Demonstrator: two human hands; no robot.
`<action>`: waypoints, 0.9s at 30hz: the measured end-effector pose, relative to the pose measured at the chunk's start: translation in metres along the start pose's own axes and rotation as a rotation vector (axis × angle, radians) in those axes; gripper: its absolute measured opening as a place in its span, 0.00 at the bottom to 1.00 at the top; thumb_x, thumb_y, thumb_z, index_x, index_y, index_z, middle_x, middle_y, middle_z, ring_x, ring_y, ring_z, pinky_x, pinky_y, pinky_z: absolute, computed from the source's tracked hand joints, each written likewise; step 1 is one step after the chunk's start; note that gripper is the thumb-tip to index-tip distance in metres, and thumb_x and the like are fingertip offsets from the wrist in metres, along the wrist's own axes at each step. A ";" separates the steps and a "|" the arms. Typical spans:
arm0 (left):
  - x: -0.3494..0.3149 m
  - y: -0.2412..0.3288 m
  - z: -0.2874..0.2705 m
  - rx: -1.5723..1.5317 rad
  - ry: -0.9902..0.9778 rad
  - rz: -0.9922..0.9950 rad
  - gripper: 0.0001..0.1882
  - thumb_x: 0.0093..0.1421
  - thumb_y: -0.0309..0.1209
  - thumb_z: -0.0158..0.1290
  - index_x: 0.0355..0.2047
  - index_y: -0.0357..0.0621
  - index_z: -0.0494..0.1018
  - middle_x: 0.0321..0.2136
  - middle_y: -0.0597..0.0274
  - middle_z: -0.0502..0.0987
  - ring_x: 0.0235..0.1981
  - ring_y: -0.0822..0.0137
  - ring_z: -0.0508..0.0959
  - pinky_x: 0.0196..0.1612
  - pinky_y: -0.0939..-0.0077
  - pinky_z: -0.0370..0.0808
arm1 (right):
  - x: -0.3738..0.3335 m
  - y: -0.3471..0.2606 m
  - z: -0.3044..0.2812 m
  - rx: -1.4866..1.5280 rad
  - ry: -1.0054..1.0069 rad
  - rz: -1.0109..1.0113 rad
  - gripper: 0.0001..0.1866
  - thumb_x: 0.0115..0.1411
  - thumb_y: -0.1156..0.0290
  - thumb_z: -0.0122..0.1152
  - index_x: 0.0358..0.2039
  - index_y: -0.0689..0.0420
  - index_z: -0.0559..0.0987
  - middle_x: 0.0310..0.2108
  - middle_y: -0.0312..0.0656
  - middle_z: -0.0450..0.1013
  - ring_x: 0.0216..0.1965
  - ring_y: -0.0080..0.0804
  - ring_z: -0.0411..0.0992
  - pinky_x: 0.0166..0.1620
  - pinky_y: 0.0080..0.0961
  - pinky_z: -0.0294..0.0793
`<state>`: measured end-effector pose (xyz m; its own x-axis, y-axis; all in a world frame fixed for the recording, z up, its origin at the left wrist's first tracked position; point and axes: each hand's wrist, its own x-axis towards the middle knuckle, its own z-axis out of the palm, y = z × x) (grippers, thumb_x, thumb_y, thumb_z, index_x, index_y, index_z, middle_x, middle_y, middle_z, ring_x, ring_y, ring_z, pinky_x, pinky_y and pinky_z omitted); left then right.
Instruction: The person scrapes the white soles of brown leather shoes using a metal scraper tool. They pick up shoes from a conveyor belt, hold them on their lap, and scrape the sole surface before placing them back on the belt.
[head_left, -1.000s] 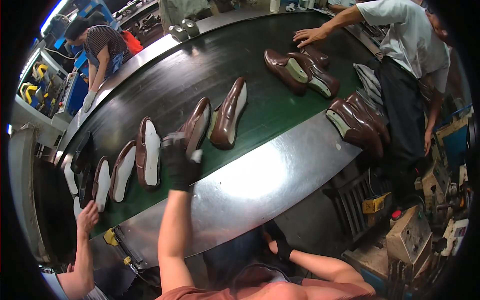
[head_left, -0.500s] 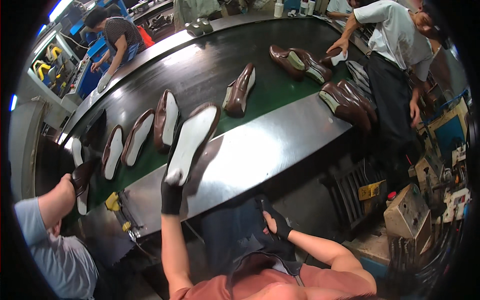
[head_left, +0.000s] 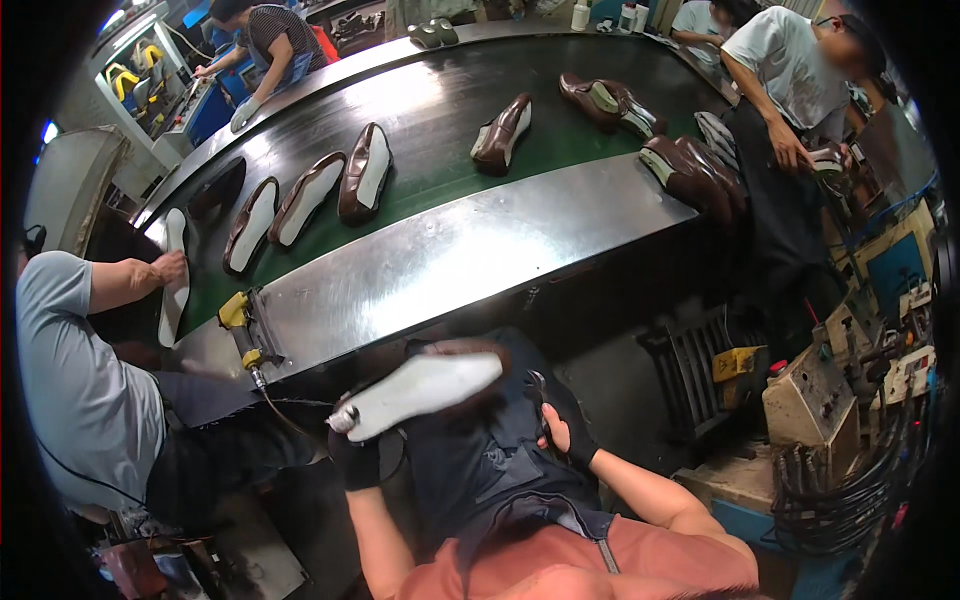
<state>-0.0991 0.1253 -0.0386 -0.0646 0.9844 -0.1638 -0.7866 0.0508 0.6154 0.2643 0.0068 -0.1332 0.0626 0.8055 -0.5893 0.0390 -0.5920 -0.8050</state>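
Observation:
Over my lap, my left hand (head_left: 355, 455) in a dark fingerless glove grips one end of a brown shoe (head_left: 430, 390). Its long white underside faces up, and its far end is blurred by motion. My right hand (head_left: 568, 437), gloved the same way, is closed round a dark metal hand tool (head_left: 537, 385) with a forked-looking tip. The tool lies close to my dark apron (head_left: 480, 450), apart from the shoe.
Beyond a shiny metal ledge (head_left: 430, 265), a dark conveyor belt (head_left: 430, 120) carries several brown shoes (head_left: 365, 172). A yellow air tool (head_left: 240, 325) lies at the ledge's left end. Co-workers stand left, far left and right. A worn machine box (head_left: 810, 400) stands at right.
My left hand has drawn the brown shoe from above the ledge back over my lap, tilting it sideways. My right hand stays near my lap. The co-worker at right has moved a shoe off the belt.

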 end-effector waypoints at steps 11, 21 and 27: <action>0.352 -0.133 0.206 0.462 0.128 0.405 0.25 0.58 0.35 0.54 0.55 0.42 0.68 0.47 0.49 0.75 0.47 0.57 0.78 0.44 0.67 0.77 | 0.039 -0.037 -0.017 0.133 0.036 -0.009 0.27 0.71 0.58 0.44 0.67 0.54 0.60 0.38 0.43 0.76 0.18 0.24 0.73 0.23 0.20 0.76; 0.371 -0.358 0.373 1.315 -0.746 0.536 0.41 0.54 0.46 0.64 0.60 0.33 0.62 0.54 0.39 0.71 0.58 0.50 0.71 0.60 0.59 0.67 | 0.104 -0.038 -0.041 0.068 -0.031 0.399 0.31 0.70 0.44 0.41 0.55 0.60 0.74 0.32 0.42 0.77 0.19 0.28 0.74 0.27 0.24 0.77; 0.445 -0.540 0.540 1.499 -0.234 -0.032 0.58 0.49 0.56 0.62 0.68 0.36 0.45 0.66 0.38 0.53 0.64 0.44 0.61 0.65 0.60 0.61 | 0.125 -0.059 -0.046 0.206 0.003 0.396 0.30 0.70 0.45 0.41 0.57 0.59 0.71 0.35 0.42 0.76 0.19 0.28 0.74 0.26 0.23 0.76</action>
<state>0.6285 0.6265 -0.0270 0.1492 0.9760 -0.1585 0.5563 0.0497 0.8295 0.3160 0.1408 -0.1563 0.0354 0.5177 -0.8549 -0.1885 -0.8366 -0.5144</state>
